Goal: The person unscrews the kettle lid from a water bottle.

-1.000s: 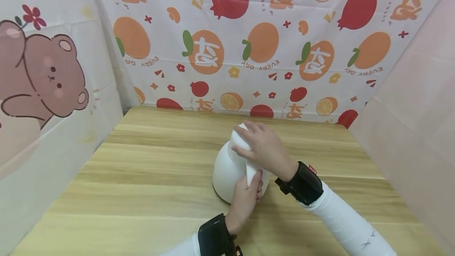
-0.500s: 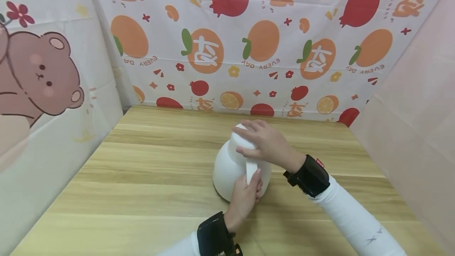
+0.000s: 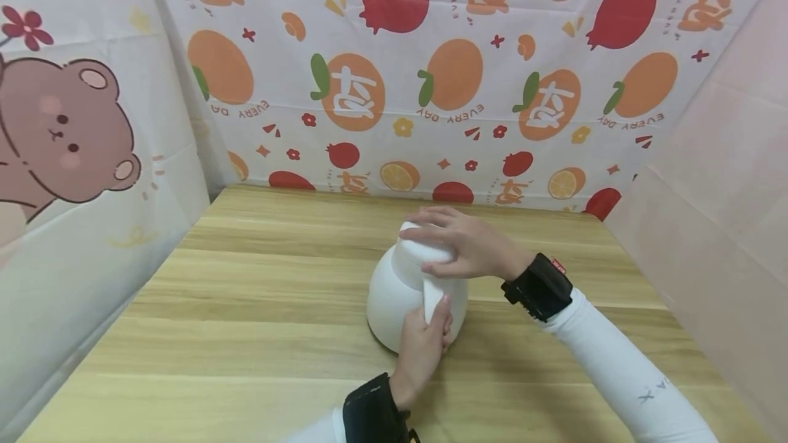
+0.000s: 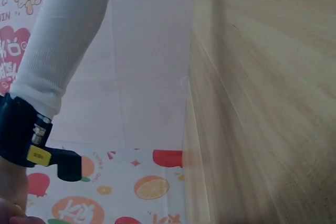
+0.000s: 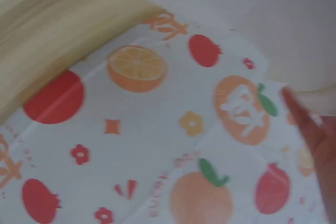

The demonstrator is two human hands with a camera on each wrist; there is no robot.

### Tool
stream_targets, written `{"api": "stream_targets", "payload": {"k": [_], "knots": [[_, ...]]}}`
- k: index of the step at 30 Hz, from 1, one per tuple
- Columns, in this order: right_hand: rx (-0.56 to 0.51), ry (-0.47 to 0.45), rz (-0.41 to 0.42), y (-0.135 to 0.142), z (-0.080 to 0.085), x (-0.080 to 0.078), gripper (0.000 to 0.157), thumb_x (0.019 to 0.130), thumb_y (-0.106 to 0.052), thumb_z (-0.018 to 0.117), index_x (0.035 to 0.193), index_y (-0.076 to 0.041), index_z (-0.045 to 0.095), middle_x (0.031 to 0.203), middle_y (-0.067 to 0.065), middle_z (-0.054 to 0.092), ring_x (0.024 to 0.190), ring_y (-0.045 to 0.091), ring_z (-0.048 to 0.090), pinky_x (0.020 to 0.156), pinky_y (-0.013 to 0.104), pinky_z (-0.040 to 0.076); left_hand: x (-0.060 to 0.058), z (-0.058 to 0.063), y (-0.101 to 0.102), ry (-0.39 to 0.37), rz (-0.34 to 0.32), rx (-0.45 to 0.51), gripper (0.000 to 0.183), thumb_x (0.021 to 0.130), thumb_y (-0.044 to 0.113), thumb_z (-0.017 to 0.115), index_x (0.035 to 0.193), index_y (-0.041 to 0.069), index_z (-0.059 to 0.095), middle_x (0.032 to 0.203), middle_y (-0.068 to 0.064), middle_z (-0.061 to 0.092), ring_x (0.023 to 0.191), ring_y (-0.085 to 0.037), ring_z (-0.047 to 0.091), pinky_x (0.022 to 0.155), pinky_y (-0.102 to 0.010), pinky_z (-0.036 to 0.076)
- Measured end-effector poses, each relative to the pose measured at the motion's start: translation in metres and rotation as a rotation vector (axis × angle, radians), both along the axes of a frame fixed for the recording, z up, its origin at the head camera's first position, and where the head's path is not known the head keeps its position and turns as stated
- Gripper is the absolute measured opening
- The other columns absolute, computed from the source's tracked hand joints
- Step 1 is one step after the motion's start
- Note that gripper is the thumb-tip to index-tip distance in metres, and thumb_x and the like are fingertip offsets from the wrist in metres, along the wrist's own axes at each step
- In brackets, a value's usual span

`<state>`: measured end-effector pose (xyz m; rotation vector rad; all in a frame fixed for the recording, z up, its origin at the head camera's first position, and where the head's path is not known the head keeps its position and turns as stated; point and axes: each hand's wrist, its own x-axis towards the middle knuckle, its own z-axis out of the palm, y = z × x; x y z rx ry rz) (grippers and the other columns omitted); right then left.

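Head view shows us the widest thing first: the wooden table [image 3: 258, 306], which runs from the near edge of the picture back to a fruit-printed cloth [image 3: 431, 87] hung along its far edge, with a bear-printed sheet [image 3: 74, 156] closing its left edge and a plain pink panel [image 3: 714, 210] closing its right. We see broad bare wood to the left of the work and a narrower strip to the right before the pink panel, while the far edge lies near behind the jug. The white jug [image 3: 394, 299] stands upright a little right of the table's middle, well apart from all three walls. Our right hand [image 3: 464, 246] lies across the jug's lid [image 3: 421, 251] from the right, fingers stretched flat and close together over the top with the thumb curled against the lid's near side. Our left hand [image 3: 421, 347] comes up from the near edge and grips the jug's handle [image 3: 433, 296], fingers curled round it and the thumb laid up along it. Each wrist wears a black band, the right one [image 3: 540, 287] just off the jug. In the left wrist view we see only the right sleeve [image 4: 63, 40], its band and the table's plank edge; in the blurred right wrist view we see the fruit cloth and one fingertip [image 5: 310, 124].
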<state>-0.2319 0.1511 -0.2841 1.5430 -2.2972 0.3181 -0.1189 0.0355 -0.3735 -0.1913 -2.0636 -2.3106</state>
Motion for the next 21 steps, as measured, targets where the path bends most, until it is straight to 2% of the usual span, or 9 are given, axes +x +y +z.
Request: {"api": "stream_targets", "payload": {"k": [2, 5, 8, 10, 13, 21], "knots": [[-0.009, 0.073, -0.078, -0.006, 0.001, 0.008, 0.052, 0.08, -0.04, 0.068, 0.125, -0.014, 0.062, 0.13, 0.014, 0.064, 0.125, 0.031, 0.053, 0.1, 0.049, 0.049, 0.0, 0.0, 0.0, -0.002, 0.007, 0.007, 0.055, 0.098, 0.026, 0.046, 0.068, -0.02, 0.043, 0.054, -0.001, 0.04, 0.043, -0.001, 0.036, 0.044, -0.014, 0.031], [-0.03, 0.178, -0.257, -0.018, 0.0, 0.022, 0.056, 0.08, -0.047, 0.066, 0.124, -0.013, 0.061, 0.126, 0.015, 0.066, 0.117, 0.032, 0.059, 0.095, 0.047, 0.053, 0.0, 0.0, 0.001, 0.003, 0.008, 0.015, 0.055, 0.099, 0.026, 0.046, 0.068, -0.019, 0.042, 0.054, -0.001, 0.039, 0.044, -0.001, 0.036, 0.044, -0.014, 0.032], [-0.037, 0.177, -0.433, -0.03, -0.004, 0.034, 0.059, 0.084, -0.05, 0.06, 0.128, -0.011, 0.058, 0.126, 0.017, 0.066, 0.114, 0.034, 0.061, 0.091, 0.05, 0.054, 0.0, 0.001, 0.001, 0.002, 0.007, 0.022, 0.053, 0.099, 0.027, 0.046, 0.069, -0.018, 0.042, 0.055, -0.001, 0.039, 0.044, -0.001, 0.036, 0.045, -0.014, 0.032], [-0.041, 0.135, -0.501, -0.033, -0.008, 0.039, 0.058, 0.086, -0.048, 0.058, 0.13, -0.01, 0.056, 0.128, 0.018, 0.064, 0.115, 0.037, 0.059, 0.096, 0.054, 0.05, 0.001, 0.001, 0.002, -0.008, 0.001, 0.033, 0.051, 0.099, 0.024, 0.045, 0.071, -0.018, 0.043, 0.055, -0.001, 0.039, 0.045, -0.001, 0.035, 0.045, -0.014, 0.033], [-0.047, 0.09, -0.538, -0.034, -0.012, 0.042, 0.057, 0.088, -0.046, 0.056, 0.133, -0.011, 0.053, 0.131, 0.019, 0.061, 0.119, 0.039, 0.055, 0.098, 0.059, 0.046, 0.001, 0.0, 0.002, -0.022, -0.01, 0.043, 0.048, 0.099, 0.022, 0.045, 0.073, -0.019, 0.043, 0.056, -0.001, 0.039, 0.045, -0.001, 0.035, 0.046, -0.014, 0.033], [-0.038, 0.075, -0.51, -0.029, -0.013, 0.042, 0.053, 0.089, -0.043, 0.056, 0.133, -0.013, 0.053, 0.133, 0.019, 0.06, 0.12, 0.039, 0.054, 0.096, 0.06, 0.046, 0.004, 0.0, 0.004, -0.026, -0.016, 0.037, 0.054, 0.098, 0.028, 0.047, 0.072, -0.019, 0.041, 0.055, 0.0, 0.039, 0.045, -0.002, 0.035, 0.045, -0.015, 0.032]]}}
